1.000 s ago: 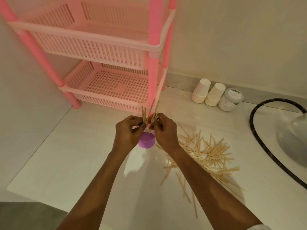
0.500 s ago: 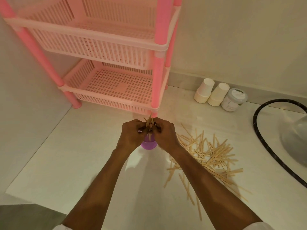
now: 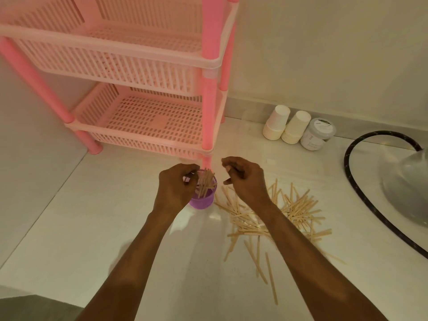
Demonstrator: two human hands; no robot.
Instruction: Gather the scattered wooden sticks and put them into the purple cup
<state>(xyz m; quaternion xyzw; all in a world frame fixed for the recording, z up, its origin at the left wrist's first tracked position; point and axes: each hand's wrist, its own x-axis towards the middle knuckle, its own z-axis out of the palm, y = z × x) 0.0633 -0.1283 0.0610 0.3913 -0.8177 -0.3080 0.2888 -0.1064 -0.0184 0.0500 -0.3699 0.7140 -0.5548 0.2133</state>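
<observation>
On a pale countertop point(image 3: 92, 228), beside a pink plastic tiered rack point(image 3: 139, 66), a person is tidying up wooden sticks. A wide heap of loose wooden sticks point(image 3: 298, 209) lies on the counter to the right, with a few strays nearer the viewer. Just left of the heap, near the rack's front leg, stands the purple cup point(image 3: 203, 202), with a small bundle of sticks point(image 3: 206, 184) leaning upright inside it. A moment ago both hands were pressed together over the cup, lowering that bundle. Now they have parted and the bundle is in the cup. The right hand point(image 3: 245, 179) has drifted right, above the near edge of the heap, with its fingers loosely curled and holding nothing. The left hand point(image 3: 176, 188) stays against the cup's rim, fingers curled (whether it pinches the rim or the sticks cannot be told). One batch seems delivered. Most of the sticks are not yet gathered, so another grab from the heap likely comes next.
</observation>
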